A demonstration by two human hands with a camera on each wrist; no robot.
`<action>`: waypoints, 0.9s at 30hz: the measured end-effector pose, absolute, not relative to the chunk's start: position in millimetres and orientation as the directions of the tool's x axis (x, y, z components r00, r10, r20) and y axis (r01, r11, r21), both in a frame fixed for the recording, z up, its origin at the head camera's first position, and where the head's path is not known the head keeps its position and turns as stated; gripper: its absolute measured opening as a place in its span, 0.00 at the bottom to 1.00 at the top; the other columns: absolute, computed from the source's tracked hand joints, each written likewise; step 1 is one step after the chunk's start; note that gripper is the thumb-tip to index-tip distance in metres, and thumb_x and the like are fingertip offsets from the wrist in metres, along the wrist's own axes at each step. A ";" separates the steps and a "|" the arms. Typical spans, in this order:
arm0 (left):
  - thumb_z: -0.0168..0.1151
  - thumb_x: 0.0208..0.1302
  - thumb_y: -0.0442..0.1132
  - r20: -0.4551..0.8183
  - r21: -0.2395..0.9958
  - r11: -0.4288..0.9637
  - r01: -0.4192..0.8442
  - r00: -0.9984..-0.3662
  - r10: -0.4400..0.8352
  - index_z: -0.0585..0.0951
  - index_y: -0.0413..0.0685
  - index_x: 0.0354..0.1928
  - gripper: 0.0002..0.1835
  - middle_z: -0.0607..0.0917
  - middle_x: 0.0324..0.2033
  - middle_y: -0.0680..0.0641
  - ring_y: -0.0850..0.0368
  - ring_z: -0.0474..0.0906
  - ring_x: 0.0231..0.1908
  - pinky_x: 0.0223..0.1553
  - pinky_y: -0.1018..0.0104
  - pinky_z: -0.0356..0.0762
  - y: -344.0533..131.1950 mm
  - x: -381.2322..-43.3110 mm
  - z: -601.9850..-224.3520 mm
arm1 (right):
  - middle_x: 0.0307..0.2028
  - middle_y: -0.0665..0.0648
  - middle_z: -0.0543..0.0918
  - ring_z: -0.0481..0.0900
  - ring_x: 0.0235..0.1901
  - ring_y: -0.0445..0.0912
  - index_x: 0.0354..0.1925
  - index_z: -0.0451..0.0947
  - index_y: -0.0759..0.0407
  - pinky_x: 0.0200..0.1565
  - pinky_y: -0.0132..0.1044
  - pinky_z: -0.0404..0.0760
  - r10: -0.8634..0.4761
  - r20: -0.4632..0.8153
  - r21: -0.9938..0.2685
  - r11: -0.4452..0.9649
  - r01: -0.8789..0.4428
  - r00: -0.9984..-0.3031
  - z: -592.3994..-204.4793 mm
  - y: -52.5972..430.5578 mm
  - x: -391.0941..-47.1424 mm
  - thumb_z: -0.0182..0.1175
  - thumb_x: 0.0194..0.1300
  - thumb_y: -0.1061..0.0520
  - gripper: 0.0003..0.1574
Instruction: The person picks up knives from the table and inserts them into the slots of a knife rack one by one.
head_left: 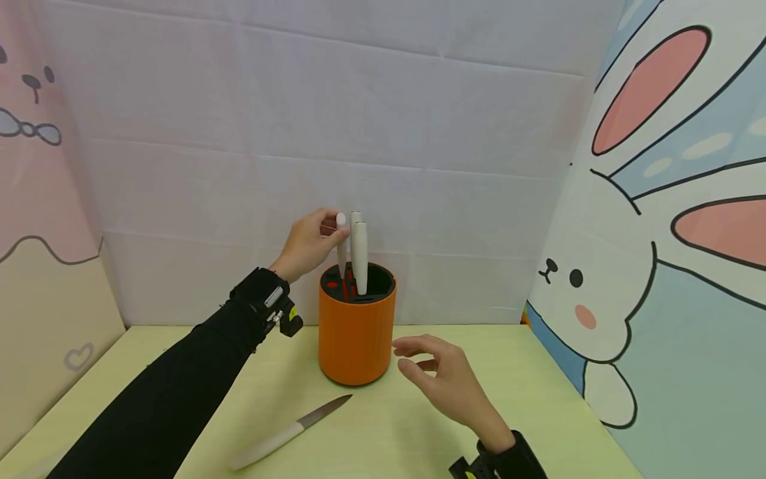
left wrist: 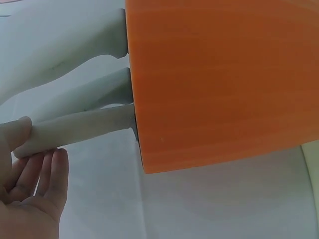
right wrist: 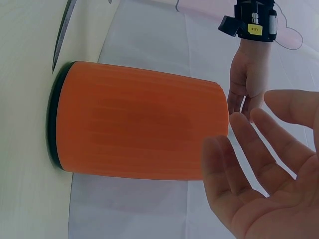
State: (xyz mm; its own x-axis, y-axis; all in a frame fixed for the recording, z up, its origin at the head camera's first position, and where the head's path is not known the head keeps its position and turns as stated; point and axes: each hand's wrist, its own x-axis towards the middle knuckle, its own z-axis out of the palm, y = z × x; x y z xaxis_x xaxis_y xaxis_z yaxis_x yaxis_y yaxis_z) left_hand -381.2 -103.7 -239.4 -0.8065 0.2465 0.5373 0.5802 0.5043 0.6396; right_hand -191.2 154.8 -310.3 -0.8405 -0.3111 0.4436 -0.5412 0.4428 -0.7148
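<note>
Far left: pink-and-cream panel [head_left: 44, 199], out at 10 o'clock from the knife holder, with a drawn animal face and a bow tie. Black left sleeve [head_left: 179, 386] slants up toward 2 o'clock, dark wrist camera mount [head_left: 278, 306] at its cuff. Loose knife [head_left: 299, 427] flat on the pale table [head_left: 514, 379], at 7 o'clock from the holder; white handle end toward 8 o'clock, blade tip toward 2, near the holder's base. Left hand [head_left: 308, 243] above the rim, at 11 o'clock: thumb and fingers close in on the upper end of a white knife handle [head_left: 342, 253], pinching it; left wrist view shows thumb on one side, fingertips on the other. That handle stands nearly upright from the holder's top, its lower end at the slots; whatever continues below is hidden. Orange knife holder [head_left: 357, 342], dark slotted top with red marks, upright on the table, white sheet [head_left: 299, 100] behind. Two more white handles [head_left: 360, 259] rise from it, just to 3 o'clock of the pinched one, one partly behind the other. Right hand [head_left: 443, 382] at 4 o'clock: fingers loosely bent, thumb well parted, grasping nothing, fingertips just beside the holder's wall; contact cannot be told. Far right: panel with a large drawn rabbit [head_left: 556, 326], toward 3 o'clock, black outlines, pink ears.
</note>
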 end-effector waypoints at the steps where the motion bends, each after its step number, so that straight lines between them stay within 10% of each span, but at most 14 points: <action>1: 0.59 0.68 0.48 0.533 0.643 0.506 0.575 -0.811 0.243 0.71 0.46 0.60 0.23 0.77 0.49 0.49 0.54 0.73 0.48 0.50 0.56 0.76 -103.8 -380.9 -239.5 | 0.44 0.55 0.83 0.78 0.43 0.44 0.49 0.79 0.52 0.42 0.36 0.82 -0.312 0.443 -0.716 0.442 -0.541 -0.841 -310.4 154.8 -191.1 0.61 0.65 0.64 0.15; 27: 0.59 0.68 0.49 0.483 0.671 0.506 0.541 -0.838 0.256 0.63 0.48 0.68 0.31 0.76 0.56 0.45 0.51 0.74 0.52 0.50 0.53 0.77 -113.7 -380.5 -245.8 | 0.44 0.55 0.83 0.78 0.43 0.44 0.49 0.79 0.51 0.42 0.36 0.82 -0.307 0.435 -0.721 0.444 -0.532 -0.846 -310.8 155.6 -191.3 0.61 0.64 0.64 0.16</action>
State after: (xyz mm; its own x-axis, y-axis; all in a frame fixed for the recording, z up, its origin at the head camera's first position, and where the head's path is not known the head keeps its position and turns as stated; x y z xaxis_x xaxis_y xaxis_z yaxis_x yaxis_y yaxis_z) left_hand -380.5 -113.7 -245.8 -0.8376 0.2556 0.4828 0.5414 0.5064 0.6712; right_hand -191.3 155.6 -310.8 -0.8461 -0.3075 0.4354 -0.5323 0.4444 -0.7205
